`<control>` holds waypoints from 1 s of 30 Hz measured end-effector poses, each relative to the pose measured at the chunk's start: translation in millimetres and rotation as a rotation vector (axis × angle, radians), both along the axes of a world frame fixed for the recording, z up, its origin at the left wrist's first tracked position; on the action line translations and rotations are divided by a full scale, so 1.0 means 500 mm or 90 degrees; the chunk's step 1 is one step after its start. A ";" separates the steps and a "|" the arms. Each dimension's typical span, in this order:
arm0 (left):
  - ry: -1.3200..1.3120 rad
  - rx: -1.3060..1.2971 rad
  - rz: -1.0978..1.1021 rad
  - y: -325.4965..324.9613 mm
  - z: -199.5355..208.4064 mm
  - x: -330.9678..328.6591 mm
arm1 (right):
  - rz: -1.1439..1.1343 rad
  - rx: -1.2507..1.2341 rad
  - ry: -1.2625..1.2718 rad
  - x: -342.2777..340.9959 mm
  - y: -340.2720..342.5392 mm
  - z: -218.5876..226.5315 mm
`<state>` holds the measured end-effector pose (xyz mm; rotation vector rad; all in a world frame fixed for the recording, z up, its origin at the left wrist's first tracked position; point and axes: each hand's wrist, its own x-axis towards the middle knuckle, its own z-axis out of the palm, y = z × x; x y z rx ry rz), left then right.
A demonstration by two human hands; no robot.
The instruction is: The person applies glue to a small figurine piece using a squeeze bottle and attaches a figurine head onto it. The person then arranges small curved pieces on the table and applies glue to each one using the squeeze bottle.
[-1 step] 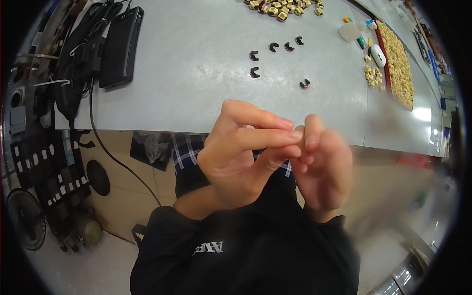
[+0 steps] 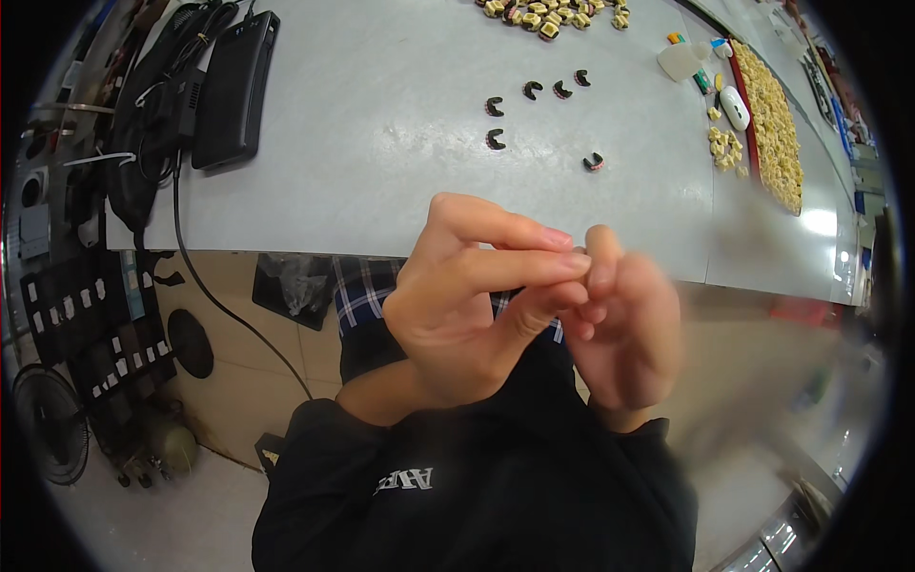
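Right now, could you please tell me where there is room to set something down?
Bare table lies between the black box and the dark curved pieces, and between those and the loose bits. It's crowded at the far pile and red tray.

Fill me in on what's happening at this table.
A person's left hand and right hand meet at the fingertips by the near edge of the grey table; whether they pinch anything is hidden. Six small dark curved pieces lie spread out beyond them. Farther back sits a pile of cream-and-dark pieces, and a red-edged tray of cream bits is on the right.
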<state>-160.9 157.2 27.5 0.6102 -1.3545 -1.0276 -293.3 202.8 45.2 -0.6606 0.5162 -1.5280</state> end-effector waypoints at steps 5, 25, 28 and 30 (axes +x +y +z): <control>-0.108 -0.028 -0.039 -0.008 0.022 0.019 | 0.042 0.016 -0.046 0.007 0.000 -0.004; -0.242 -0.138 -0.058 -0.027 0.050 0.056 | -0.159 -0.151 0.322 0.012 0.010 0.007; -0.244 -0.244 -0.060 -0.050 0.039 0.059 | -0.217 -0.180 0.398 0.016 0.009 0.010; -0.235 -0.338 -0.059 -0.056 0.035 0.059 | -0.241 -0.193 0.438 0.016 0.007 0.012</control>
